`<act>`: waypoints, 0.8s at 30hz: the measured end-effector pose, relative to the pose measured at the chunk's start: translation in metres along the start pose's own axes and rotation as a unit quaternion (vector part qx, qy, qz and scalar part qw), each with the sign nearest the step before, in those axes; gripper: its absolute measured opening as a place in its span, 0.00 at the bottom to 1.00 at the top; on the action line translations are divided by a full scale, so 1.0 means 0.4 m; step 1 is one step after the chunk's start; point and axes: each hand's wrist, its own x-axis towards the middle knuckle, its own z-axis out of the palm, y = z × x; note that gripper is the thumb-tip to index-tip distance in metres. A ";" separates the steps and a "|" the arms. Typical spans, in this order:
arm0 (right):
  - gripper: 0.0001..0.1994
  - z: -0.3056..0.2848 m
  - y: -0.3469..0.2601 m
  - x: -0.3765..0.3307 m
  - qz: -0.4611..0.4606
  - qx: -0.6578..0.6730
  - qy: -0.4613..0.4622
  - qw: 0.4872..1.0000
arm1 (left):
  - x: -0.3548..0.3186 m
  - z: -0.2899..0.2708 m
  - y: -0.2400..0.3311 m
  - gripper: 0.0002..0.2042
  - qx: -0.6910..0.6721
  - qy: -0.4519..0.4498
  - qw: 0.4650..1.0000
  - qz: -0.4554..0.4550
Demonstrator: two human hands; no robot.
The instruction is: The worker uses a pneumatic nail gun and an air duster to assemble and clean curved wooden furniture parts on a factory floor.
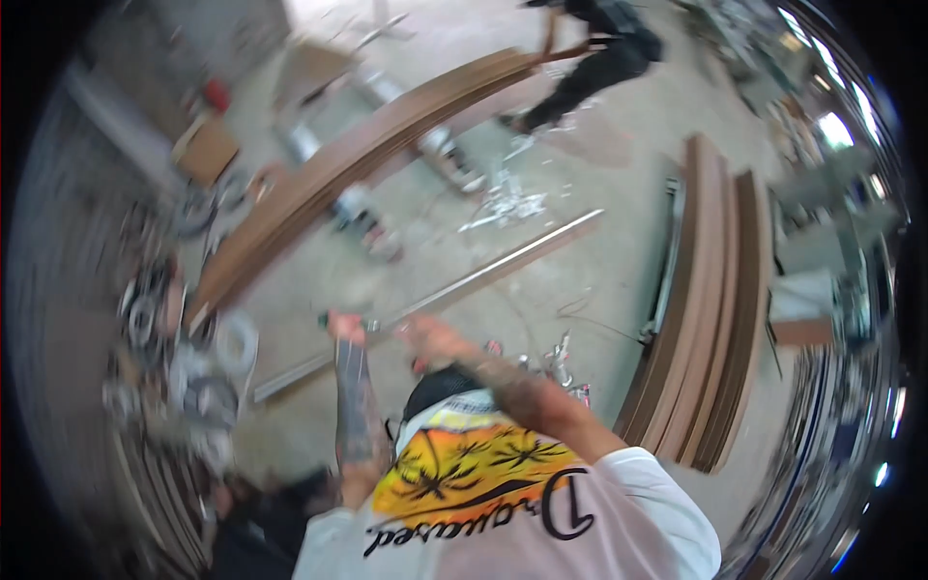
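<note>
My left hand (345, 328) reaches out in front of my body and looks closed around a small dark-green thing, too blurred to name. Just to its right is my right hand (425, 340), smeared by motion, so its fingers cannot be made out. Beneath and beyond both hands a long, thin metal strip (503, 261) lies slantwise on the floor, from lower left to upper right. Whether either hand touches it, I cannot tell.
A bundle of long brown boards (358, 155) rests on low supports ahead, where another person (599, 58) stands at its far end. More brown boards (710, 290) lie at right. White scraps (512, 201) litter the floor. Rolls (235, 343) and a cardboard box (205, 150) are at left.
</note>
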 end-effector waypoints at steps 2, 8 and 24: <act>0.24 -0.017 -0.022 -0.047 -0.028 0.057 0.027 0.998 | -0.026 -0.036 0.133 0.13 -0.092 0.072 0.992 0.053; 0.16 -0.157 -0.140 -0.093 -0.137 0.087 -0.007 0.987 | -0.326 0.129 0.417 0.18 -0.429 -0.210 0.851 -0.217; 0.16 -0.256 -0.351 -0.244 -0.309 0.099 -0.029 0.946 | -0.633 0.258 0.592 0.20 -0.473 -0.349 0.775 -0.232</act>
